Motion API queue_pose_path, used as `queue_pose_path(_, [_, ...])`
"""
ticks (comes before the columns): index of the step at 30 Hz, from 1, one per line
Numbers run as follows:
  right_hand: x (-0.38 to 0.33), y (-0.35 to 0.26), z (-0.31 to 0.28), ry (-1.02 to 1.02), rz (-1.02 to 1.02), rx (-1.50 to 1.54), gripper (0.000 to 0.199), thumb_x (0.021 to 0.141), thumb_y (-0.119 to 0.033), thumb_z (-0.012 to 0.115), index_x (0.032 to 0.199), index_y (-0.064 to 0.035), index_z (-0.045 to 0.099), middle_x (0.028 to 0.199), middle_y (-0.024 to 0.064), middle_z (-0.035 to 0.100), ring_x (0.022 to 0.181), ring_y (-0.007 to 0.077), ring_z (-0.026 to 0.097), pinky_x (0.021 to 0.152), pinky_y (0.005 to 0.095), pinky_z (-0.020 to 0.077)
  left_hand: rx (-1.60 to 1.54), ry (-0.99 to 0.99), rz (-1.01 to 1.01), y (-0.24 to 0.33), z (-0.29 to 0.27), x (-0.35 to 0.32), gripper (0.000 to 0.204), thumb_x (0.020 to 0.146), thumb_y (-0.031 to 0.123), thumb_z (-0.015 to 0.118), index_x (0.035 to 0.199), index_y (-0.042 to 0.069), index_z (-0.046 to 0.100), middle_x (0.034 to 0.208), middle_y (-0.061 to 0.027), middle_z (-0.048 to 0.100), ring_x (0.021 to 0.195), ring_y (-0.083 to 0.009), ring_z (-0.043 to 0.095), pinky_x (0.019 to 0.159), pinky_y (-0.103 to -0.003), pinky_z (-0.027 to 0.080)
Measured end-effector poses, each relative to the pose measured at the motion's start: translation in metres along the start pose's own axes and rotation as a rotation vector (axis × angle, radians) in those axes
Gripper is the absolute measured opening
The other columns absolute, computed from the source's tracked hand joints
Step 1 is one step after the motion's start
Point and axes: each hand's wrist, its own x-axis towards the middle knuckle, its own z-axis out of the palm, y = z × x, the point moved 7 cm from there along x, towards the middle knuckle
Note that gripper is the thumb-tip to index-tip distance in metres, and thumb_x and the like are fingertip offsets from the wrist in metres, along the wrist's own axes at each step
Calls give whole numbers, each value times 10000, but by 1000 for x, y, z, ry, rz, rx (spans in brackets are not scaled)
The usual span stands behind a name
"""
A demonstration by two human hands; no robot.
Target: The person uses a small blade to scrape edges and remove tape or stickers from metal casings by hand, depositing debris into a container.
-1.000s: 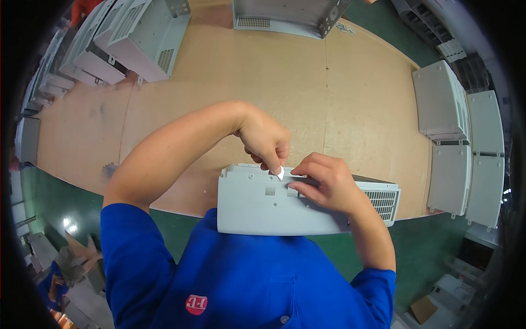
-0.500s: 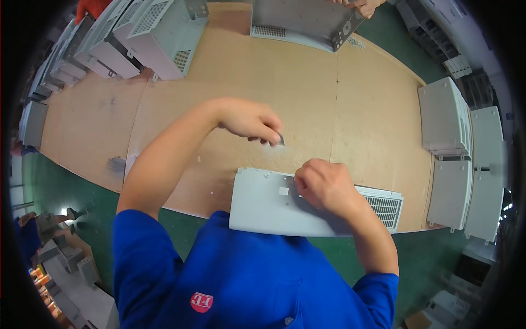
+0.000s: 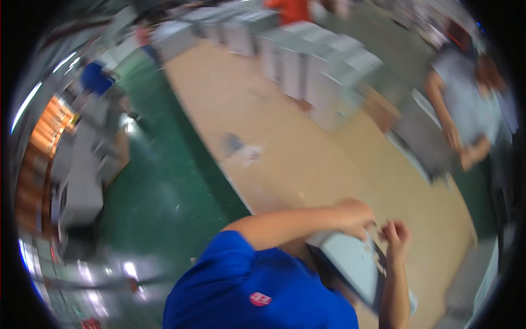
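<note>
A pale grey sheet-metal panel [image 3: 348, 260] lies in front of my body at the near edge of the table, its surface smeared by motion. My left hand [image 3: 356, 215] is closed at the panel's far edge, fingers bent down. What it holds, if anything, is too blurred to name. Just to its right, my right hand [image 3: 397, 236] is raised beside the panel with thumb and fingers pinched together. Anything between those fingertips is too small to make out. The two hands are close but apart.
The long tan tabletop [image 3: 307, 170] carries a row of grey metal boxes [image 3: 329, 66] along its far side. Across the table a co-worker [image 3: 466, 104] handles a grey metal casing [image 3: 422, 137]. Green floor [image 3: 159, 219] lies to the left, with another person in blue [image 3: 97, 79] farther off.
The view has swung left, blurring the picture. My left hand, earlier raised over the table with a small dark piece, has come down to the panel near my right hand.
</note>
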Motion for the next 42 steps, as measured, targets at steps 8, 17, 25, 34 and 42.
queue_pose_path(8, [7,12,4,-24,95,148,111,861,-137,589,847,-29,566,760,78,610,611,153,608,482,239,486,60,-61,-44,2,0,-3,206,633,267,706,732,96,649,709,-38,650,720,-244,626,625,-397,484])
queue_pose_path(17, [13,3,5,-62,78,259,97,846,-130,600,826,-42,564,780,67,602,634,132,589,521,219,478,201,-56,-62,7,-10,1,165,682,244,648,732,87,645,692,-67,634,715,-271,615,616,-406,481])
queue_pose_path(25, [3,-6,6,-57,112,348,98,864,-146,587,835,-57,561,749,44,593,624,114,578,508,204,469,341,454,267,27,-19,-24,188,792,217,600,786,30,607,775,-95,593,680,-273,591,573,-361,471])
queue_pose_path(34, [-35,-69,118,-99,62,369,115,891,-164,558,854,-56,565,730,15,587,624,79,563,468,176,431,-570,747,269,7,-80,-85,125,830,77,608,859,-34,558,795,-96,533,668,-190,571,581,-298,470])
queue_pose_path(42, [-12,-82,212,-14,-235,123,122,905,-108,522,888,9,555,785,60,598,664,98,570,519,213,482,-579,942,93,-65,-119,-147,165,868,123,586,850,-30,527,743,-65,526,623,-115,547,538,-254,437])
